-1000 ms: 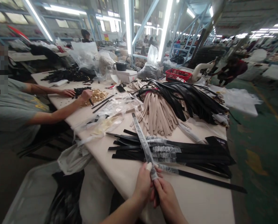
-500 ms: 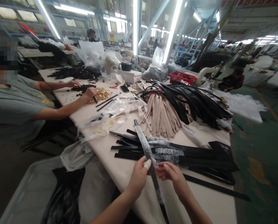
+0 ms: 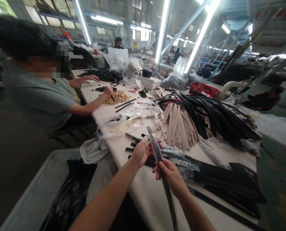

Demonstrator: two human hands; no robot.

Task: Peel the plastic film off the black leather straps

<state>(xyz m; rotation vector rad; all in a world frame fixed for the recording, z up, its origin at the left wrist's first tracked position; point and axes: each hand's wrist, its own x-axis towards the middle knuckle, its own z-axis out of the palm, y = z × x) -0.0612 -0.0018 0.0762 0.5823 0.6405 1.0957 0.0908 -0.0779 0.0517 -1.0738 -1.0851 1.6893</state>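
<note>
Black strap (image 3: 166, 186) runs through the right hand's (image 3: 168, 171) curled fingers

Plain black is the strap (image 3: 166, 189) between the hands, with whitish translucent wrap; beyond them, strips (image 3: 179, 126) are beige, a basket (image 3: 204, 89) red, small metal pieces (image 3: 118, 97) gold, the counter (image 3: 139, 183) cream.
</note>
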